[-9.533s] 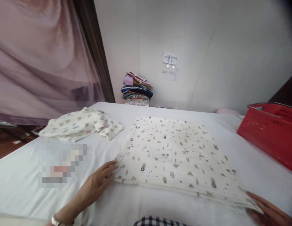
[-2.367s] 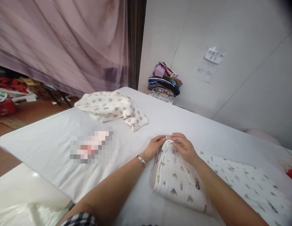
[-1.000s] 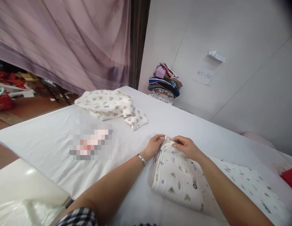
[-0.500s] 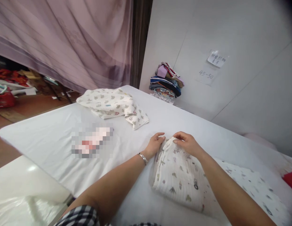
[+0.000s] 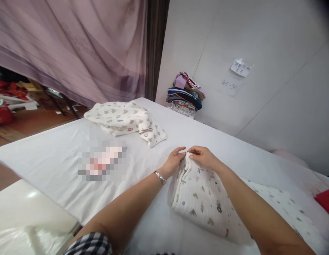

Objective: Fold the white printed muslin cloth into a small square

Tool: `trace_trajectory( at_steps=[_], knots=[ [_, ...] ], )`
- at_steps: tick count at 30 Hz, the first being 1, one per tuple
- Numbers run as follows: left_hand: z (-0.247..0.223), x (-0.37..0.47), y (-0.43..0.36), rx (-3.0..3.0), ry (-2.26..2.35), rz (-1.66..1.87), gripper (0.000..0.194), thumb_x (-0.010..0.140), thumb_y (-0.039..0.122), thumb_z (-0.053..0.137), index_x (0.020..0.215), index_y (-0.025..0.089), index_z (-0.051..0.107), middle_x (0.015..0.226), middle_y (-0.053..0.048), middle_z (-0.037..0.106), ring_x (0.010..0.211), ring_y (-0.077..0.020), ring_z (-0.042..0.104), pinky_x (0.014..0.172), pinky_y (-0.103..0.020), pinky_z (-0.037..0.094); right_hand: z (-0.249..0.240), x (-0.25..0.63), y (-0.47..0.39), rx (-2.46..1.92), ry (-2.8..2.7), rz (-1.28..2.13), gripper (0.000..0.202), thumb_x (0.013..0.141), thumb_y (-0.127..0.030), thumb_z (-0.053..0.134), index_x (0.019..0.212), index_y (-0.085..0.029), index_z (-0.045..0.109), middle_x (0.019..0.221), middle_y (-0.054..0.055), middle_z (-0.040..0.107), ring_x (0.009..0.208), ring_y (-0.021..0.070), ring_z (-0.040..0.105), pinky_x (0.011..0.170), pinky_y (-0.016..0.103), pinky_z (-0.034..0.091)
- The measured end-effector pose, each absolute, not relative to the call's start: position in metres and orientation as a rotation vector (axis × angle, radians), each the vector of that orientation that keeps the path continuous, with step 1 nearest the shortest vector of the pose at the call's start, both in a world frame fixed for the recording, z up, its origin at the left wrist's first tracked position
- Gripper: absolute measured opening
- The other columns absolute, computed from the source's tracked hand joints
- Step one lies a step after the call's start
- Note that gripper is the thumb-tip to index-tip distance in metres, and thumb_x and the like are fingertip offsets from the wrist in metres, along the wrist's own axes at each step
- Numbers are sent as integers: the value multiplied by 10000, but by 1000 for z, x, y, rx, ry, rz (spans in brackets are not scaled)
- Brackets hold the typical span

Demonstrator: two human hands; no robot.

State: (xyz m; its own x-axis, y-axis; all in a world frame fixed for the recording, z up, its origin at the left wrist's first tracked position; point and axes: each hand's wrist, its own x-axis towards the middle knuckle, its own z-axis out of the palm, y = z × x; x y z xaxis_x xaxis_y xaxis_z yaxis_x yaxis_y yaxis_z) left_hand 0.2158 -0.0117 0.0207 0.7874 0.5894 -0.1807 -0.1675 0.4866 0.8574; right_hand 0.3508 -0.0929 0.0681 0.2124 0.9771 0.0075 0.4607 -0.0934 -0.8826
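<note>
On the white tabletop (image 5: 66,148), the whole plant-print gauze cloth (image 5: 201,194) could have flopped over, my guess, because it looked soft and thin. Its layers could have slid apart if the pinch was too loose. A little crease could have been pressed in if the edges didn't match. More cloth with little prints (image 5: 289,209) lay to the gauze cloth's right; an arm hid whether they were joined. The gauze cloth ran from the right hand (image 5: 204,157) back toward the person. That hand nipped its far edge. The left hand (image 5: 173,163) was loose at that edge's left, thumb touching or almost.
</note>
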Motion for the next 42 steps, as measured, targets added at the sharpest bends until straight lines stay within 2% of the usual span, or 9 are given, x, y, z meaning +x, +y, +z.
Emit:
trace_trajectory(
  at_steps=[7,10,13,19,22,26,32,36,42],
  knots=[
    [23,214,-12,997,450,461,541,738,312,614,1249,183,493,670,20,570,603,-89,497,599,-217,380,67,360,-103,-1764,-1366,631,358,678,-276,651,1030,-214,642,1148,60,611,1068,214,547,876,345,432],
    [25,213,-10,1022,436,421,616,726,288,604,1310,198,432,652,26,555,594,-92,506,598,-221,377,71,363,-103,-1755,-1262,930,444,686,-299,668,1117,-206,618,1086,58,652,1010,211,585,899,369,432],
    [30,208,-5,1123,452,347,639,720,264,600,1324,198,404,651,24,566,573,-94,512,589,-227,384,77,364,-103,-1705,-1186,1149,349,680,-327,685,997,-183,664,931,34,687,862,187,624,821,340,465],
    [38,186,-2,1437,699,486,275,776,388,538,880,144,610,700,-38,612,576,-121,543,561,-243,425,77,369,-103,-1632,-982,1159,317,597,-323,756,852,-169,647,755,-1,675,668,140,610,674,282,468],
    [41,172,-13,1626,674,401,364,792,483,489,678,156,601,611,-13,570,528,-111,489,517,-229,374,74,372,-101,-1605,-964,1173,337,582,-327,763,855,-167,645,752,2,674,663,143,608,674,286,466],
    [45,155,-32,1615,555,235,427,769,566,492,665,163,588,573,11,516,577,-116,454,537,-221,340,70,372,-99,-1587,-994,1170,339,578,-329,761,856,-169,651,765,-3,671,678,143,605,686,284,462],
    [42,133,-55,1852,486,110,389,652,515,645,548,178,479,616,25,460,547,-109,397,503,-235,272,63,369,-97,-1636,-1023,1075,328,579,-362,746,833,-174,658,755,-9,662,673,143,592,701,292,461],
    [46,117,-69,2060,449,340,350,637,446,678,568,181,461,748,2,504,676,-144,464,586,-248,329,57,365,-95,-1646,-1043,1020,323,568,-373,739,810,-175,657,740,-13,654,662,141,585,690,287,458],
    [42,87,-91,2090,586,228,278,664,410,657,777,194,524,715,10,536,650,-160,482,578,-260,332,50,360,-93,-1645,-1031,938,315,567,-381,720,797,-179,646,748,-9,654,661,139,580,692,286,458]
  ],
)
